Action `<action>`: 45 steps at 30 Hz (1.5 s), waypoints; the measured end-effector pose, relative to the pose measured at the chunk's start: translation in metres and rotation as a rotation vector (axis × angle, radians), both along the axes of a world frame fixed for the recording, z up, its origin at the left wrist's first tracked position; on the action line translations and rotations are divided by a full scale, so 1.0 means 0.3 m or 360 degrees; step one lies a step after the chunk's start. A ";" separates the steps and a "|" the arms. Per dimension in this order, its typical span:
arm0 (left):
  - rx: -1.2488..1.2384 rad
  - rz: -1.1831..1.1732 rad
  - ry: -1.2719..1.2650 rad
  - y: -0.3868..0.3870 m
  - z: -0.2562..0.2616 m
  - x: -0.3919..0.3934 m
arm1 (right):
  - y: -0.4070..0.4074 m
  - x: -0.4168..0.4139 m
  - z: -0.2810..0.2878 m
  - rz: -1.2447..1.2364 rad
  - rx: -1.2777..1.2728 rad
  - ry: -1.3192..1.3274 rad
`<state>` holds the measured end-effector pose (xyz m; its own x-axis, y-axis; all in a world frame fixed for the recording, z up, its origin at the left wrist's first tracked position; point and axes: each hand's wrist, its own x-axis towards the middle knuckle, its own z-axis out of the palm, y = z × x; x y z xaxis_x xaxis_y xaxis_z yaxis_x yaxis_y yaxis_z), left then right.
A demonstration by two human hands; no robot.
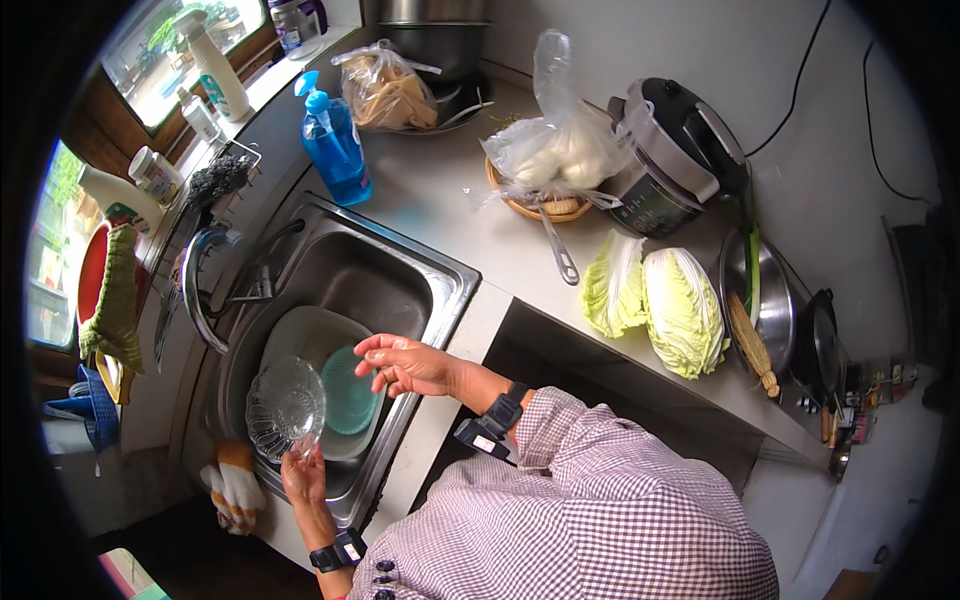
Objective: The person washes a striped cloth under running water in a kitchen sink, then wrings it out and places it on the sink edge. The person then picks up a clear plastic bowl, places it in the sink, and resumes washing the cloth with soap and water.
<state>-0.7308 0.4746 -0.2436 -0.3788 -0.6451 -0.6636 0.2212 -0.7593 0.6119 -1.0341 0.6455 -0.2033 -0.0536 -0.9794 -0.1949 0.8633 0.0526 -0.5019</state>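
My left hand (304, 478) grips the rim of a clear ribbed glass bowl (286, 401), tilted over the sink. My right hand (411, 366) is held over the sink's near edge with nothing in it, its fingers apart and slightly curled. Below both hands a pale plastic basin (300, 330) sits in the stainless steel sink (367, 274). Inside the basin is a green textured dish or basket (351, 401), partly hidden by the glass bowl and my right fingers. A curved chrome faucet (196, 277) stands at the sink's far side.
A blue pump bottle (334, 150) stands behind the sink. Along the counter are a wicker basket (517, 206) with bagged food, a metal-handled utensil (559, 251), an electric cooker (675, 161), a napa cabbage (682, 311) and a metal bowl (776, 300). A striped glove (234, 487) lies at the sink's left.
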 end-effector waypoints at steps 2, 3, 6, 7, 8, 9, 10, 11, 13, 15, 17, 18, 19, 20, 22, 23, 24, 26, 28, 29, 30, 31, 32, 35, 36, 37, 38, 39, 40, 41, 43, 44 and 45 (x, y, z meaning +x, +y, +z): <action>0.0031 0.0047 -0.0048 0.005 -0.011 -0.007 | 0.004 0.011 -0.046 -0.0242 0.0410 0.1112; 0.0044 0.0141 -0.0108 0.009 -0.013 -0.006 | -0.009 0.027 -0.063 -0.0228 0.0528 0.1622; -0.0049 0.0082 -0.0040 0.033 -0.001 0.003 | 0.061 0.030 -0.086 -0.0317 0.0815 0.1071; -0.0038 0.0030 0.0020 0.039 0.007 0.001 | 0.105 0.023 -0.081 -0.0324 0.0798 0.1082; -0.0043 0.0052 -0.0023 0.044 0.016 0.001 | 0.148 0.009 -0.072 -0.0360 0.0848 0.1131; -0.0094 0.0016 0.0007 0.050 0.024 -0.004 | 0.198 -0.008 -0.059 -0.0412 0.0806 0.1203; -0.0057 0.0036 -0.0018 0.053 0.034 -0.006 | 0.237 -0.025 -0.044 -0.0425 0.0856 0.1323; -0.0064 0.0028 -0.0005 0.058 0.043 -0.009 | 0.273 -0.041 -0.026 -0.0449 0.0851 0.1399; -0.0052 0.0031 -0.0023 0.066 0.058 -0.013 | 0.320 -0.063 0.015 -0.0458 0.0950 0.1501; -0.0026 0.0058 -0.0027 0.078 0.068 -0.016 | 0.331 -0.065 0.056 -0.0463 0.1030 0.1481; -0.0001 0.0048 -0.0040 0.088 0.073 -0.019 | 0.310 -0.054 0.096 -0.0426 0.1061 0.1483; 0.0010 0.0068 -0.0028 0.092 0.075 -0.020 | 0.291 -0.046 0.115 -0.0385 0.1014 0.1504; 0.0032 0.0084 -0.0024 0.095 0.076 -0.022 | 0.271 -0.038 0.134 -0.0358 0.1016 0.1523; 0.0038 0.0086 -0.0010 0.098 0.077 -0.021 | 0.249 -0.030 0.152 -0.0321 0.0944 0.1509; 0.0032 0.0069 -0.0013 0.105 0.083 -0.020 | 0.203 -0.022 0.184 -0.0237 0.0832 0.1550; 0.0030 0.0067 -0.0020 0.109 0.087 -0.017 | 0.179 -0.019 0.198 -0.0202 0.0780 0.1548; 0.0018 0.0069 -0.0019 0.114 0.092 -0.013 | 0.155 -0.021 0.212 -0.0158 0.0727 0.1595; 0.0032 0.0076 0.0015 0.123 0.104 -0.003 | 0.104 -0.022 0.231 -0.0124 0.0675 0.1625; 0.0055 0.0076 0.0070 0.132 0.116 0.008 | 0.050 -0.019 0.243 -0.0075 0.0656 0.1627; 0.0064 0.0092 0.0088 0.137 0.121 0.013 | 0.026 -0.015 0.247 -0.0057 0.0662 0.1658; 0.0073 0.0103 0.0033 0.142 0.125 0.019 | 0.002 -0.007 0.249 -0.0019 0.0622 0.1655; 0.0056 0.0103 0.0068 0.148 0.127 0.022 | -0.021 0.000 0.252 0.0011 0.0614 0.1660; 0.0072 0.0138 0.0046 0.153 0.129 0.026 | -0.041 0.004 0.257 0.0067 0.0581 0.1619; 0.0116 0.0201 0.0020 0.158 0.127 0.025 | -0.099 0.004 0.279 0.0168 0.0504 0.1647; 0.0116 0.0209 0.0029 0.160 0.124 0.023 | -0.121 0.001 0.290 0.0169 0.0506 0.1687; 0.0117 0.0211 0.0017 0.160 0.120 0.021 | -0.137 -0.003 0.304 0.0139 0.0432 0.1679; 0.0116 0.0223 0.0021 0.162 0.117 0.019 | -0.155 -0.003 0.322 0.0149 0.0429 0.1704; 0.0119 0.0241 0.0028 0.165 0.113 0.018 | -0.172 -0.001 0.344 0.0145 0.0425 0.1731; 0.0117 0.0259 0.0029 0.168 0.111 0.018 | -0.190 0.006 0.369 0.0176 0.0407 0.1709; 0.0121 0.0273 0.0033 0.171 0.109 0.018 | -0.212 0.018 0.399 0.0250 0.0311 0.1679; 0.0120 0.0285 0.0044 0.174 0.107 0.019 | -0.259 0.051 0.473 0.0353 0.0197 0.1649; 0.0117 0.0287 0.0048 0.175 0.107 0.021 | -0.295 0.071 0.516 0.0415 0.0076 0.1637; 0.0112 0.0285 0.0051 0.177 0.106 0.022 | -0.331 0.094 0.560 0.0443 -0.0040 0.1616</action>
<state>-0.7240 0.5277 -0.2117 -0.2838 -0.6566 -0.6988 0.3751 -0.7467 0.5492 -1.0060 0.5463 -0.0353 0.0471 -0.9853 -0.1641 -0.0040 0.1641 -0.9864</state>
